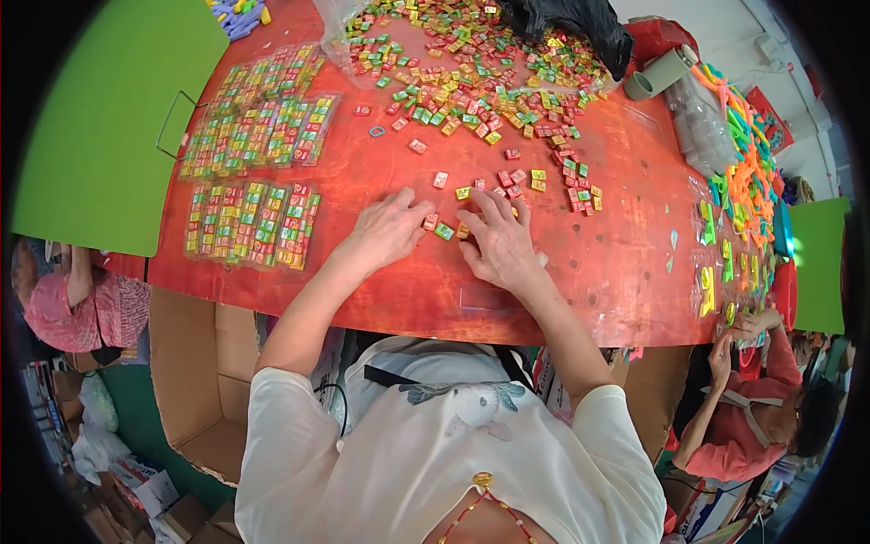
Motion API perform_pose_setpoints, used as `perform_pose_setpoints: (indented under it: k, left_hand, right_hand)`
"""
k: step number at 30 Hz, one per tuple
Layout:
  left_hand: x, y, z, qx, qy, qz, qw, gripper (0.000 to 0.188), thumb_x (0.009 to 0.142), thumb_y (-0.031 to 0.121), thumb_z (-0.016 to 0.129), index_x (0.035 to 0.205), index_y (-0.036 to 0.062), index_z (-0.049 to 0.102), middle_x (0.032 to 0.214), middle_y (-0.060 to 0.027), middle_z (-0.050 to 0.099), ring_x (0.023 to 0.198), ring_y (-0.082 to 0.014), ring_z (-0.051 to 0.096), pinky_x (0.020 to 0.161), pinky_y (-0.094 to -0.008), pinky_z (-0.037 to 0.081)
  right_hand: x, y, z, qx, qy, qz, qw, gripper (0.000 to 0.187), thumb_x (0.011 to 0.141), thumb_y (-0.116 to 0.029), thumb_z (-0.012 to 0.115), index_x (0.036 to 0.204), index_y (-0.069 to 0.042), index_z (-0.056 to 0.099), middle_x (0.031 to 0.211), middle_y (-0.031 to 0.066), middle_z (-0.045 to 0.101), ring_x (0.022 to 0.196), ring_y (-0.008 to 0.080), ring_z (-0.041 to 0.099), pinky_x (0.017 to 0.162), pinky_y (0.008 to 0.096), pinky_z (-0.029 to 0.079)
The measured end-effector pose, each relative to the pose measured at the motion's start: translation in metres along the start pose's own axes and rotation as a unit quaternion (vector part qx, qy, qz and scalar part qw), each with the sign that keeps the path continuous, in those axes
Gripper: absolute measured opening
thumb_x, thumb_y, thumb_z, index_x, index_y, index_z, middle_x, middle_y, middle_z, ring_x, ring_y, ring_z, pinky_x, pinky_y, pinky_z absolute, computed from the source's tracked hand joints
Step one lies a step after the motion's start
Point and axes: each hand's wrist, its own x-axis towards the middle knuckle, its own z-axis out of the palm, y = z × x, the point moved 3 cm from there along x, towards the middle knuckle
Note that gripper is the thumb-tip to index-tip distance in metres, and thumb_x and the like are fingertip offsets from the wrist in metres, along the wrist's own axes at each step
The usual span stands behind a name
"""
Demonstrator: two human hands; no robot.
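Observation:
My left hand (390, 228) rests low over the red tabletop, fingers curled together, with a small red box (430, 221) at its fingertips. A small green box (443, 231) lies just right of that, and a yellow one (463, 230) sits beside the fingers of my right hand (500, 243). That hand is bent over the table with its fingers apart; what lies beneath its palm is hidden. Ahead of both hands are a loose yellow-green box (463, 192) and a pale red box (440, 179). Close to the table's front edge lies a clear plastic tray (489, 298).
A large heap of small coloured boxes (471, 72) spreads across the back, beside a black plastic bag (580, 23). Filled clear packs (249, 225) lie in rows at left. Bright plastic pieces (748, 159) pile up at right, near a co-worker's hands (739, 340). A cardboard box (195, 381) stands below the table.

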Motion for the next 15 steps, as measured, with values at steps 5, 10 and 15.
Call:
perform_pose_setpoints:
  k: [5,10,15]
  left_hand:
    - [0.001,0.007,0.003,0.003,0.005,-0.026,1.000,0.032,0.087,0.018,0.069,0.118,0.0109,0.060,0.103,-0.0139,0.056,0.096,-0.0369,0.065,0.079,-0.0484,0.054]
    - [-0.003,0.011,0.011,0.001,0.024,-0.050,0.998,0.028,0.088,0.019,0.069,0.112,0.0093,0.059,0.100,-0.0142,0.057,0.096,-0.0365,0.065,0.078,-0.0480,0.055]
    - [-0.001,0.025,0.001,-0.023,0.042,-0.080,0.996,0.031,0.086,0.022,0.071,0.110,0.0074,0.058,0.100,-0.0164,0.057,0.091,-0.0369,0.066,0.074,-0.0490,0.057]
  right_hand:
    - [0.009,-0.013,0.014,-0.035,0.040,-0.029,0.998,0.029,0.076,-0.024,0.073,0.098,-0.006,0.067,0.128,0.0144,0.056,0.127,0.0302,0.049,0.107,0.0539,0.032]
    - [0.015,-0.016,0.013,-0.041,0.070,0.015,0.997,0.027,0.077,-0.026,0.073,0.094,-0.006,0.066,0.122,0.0134,0.057,0.123,0.0305,0.050,0.107,0.0549,0.031]
    - [0.003,-0.006,-0.001,-0.012,0.072,0.069,0.995,0.040,0.079,-0.030,0.075,0.110,-0.009,0.062,0.129,0.0121,0.056,0.124,0.0312,0.050,0.107,0.0552,0.028]
